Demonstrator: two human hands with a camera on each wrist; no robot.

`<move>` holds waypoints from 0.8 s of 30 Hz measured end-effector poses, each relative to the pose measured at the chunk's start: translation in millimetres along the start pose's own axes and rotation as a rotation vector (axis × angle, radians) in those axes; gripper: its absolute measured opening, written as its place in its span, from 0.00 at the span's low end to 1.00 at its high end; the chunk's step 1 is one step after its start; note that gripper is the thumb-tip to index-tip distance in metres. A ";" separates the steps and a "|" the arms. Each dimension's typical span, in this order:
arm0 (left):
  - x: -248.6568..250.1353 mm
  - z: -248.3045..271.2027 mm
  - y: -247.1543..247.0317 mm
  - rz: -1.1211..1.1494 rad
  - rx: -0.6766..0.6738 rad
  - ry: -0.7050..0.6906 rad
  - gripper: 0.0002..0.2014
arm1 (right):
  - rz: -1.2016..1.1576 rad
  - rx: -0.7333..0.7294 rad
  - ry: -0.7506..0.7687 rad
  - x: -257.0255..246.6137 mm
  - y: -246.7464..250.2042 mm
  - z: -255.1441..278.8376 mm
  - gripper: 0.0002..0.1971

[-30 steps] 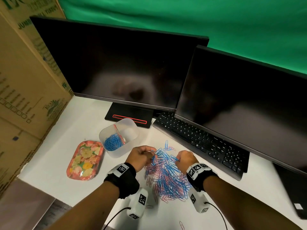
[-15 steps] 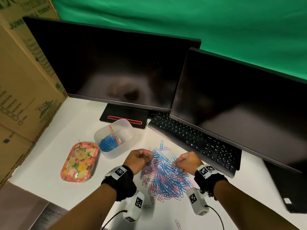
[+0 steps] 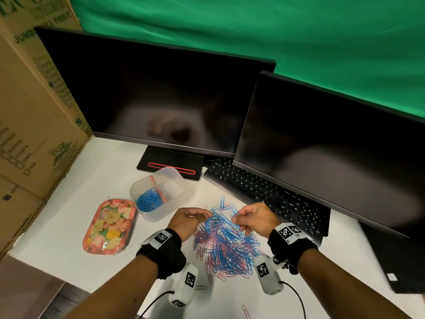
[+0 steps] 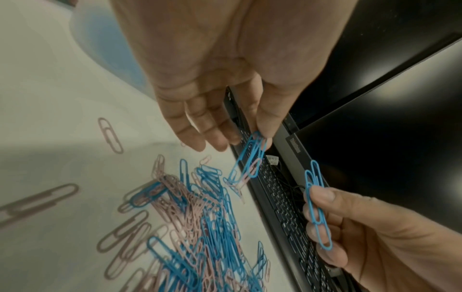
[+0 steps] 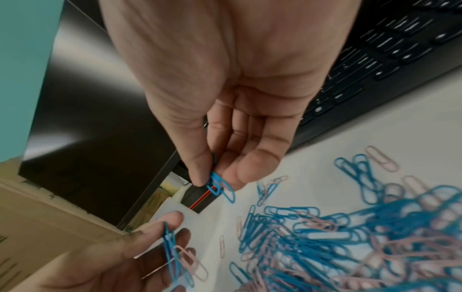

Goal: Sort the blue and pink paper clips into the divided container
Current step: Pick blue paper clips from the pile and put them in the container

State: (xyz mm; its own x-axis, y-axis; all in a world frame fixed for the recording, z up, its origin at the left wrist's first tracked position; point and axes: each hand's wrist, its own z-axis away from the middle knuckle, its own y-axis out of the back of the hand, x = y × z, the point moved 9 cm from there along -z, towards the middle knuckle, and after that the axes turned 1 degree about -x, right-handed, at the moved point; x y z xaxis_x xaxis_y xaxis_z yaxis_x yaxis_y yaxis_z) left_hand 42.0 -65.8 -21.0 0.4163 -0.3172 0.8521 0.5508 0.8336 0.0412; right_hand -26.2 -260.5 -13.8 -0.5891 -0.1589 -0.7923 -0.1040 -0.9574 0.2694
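Both hands pinch thin blue wire paper clips; a pink one snags, so I grip single loops.

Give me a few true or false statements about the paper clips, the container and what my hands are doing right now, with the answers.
1. The left hand pinches blue clips. True.
2. The right hand is empty. False: its fingers pinch a blue clip.
3. The divided container holds blue clips in its left compartment. True.
4. The mixed pile sits on the floral tray. False: it lies on the white table, right of the tray.
5. The pile is all pink. False: blue and pink mix.
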 end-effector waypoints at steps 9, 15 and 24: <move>3.6 5.6 16.7 0.102 -0.038 0.039 0.08 | -0.049 -0.114 0.065 -39.6 -38.2 1.8 0.08; 9.2 14.1 31.1 0.172 -0.023 0.034 0.08 | 0.049 -0.160 0.161 -95.2 -67.0 -2.2 0.05; 5.5 44.2 79.9 0.241 0.062 0.058 0.07 | 0.637 -0.193 0.364 -180.0 -175.0 -60.9 0.09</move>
State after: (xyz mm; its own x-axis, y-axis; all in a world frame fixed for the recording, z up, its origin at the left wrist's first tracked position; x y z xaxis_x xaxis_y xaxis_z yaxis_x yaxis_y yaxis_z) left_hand 56.3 19.1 9.9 0.5717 -0.1300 0.8101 0.3864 0.9136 -0.1262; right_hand 146.8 -79.0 48.3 -0.1829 -0.7327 -0.6555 0.3296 -0.6738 0.6613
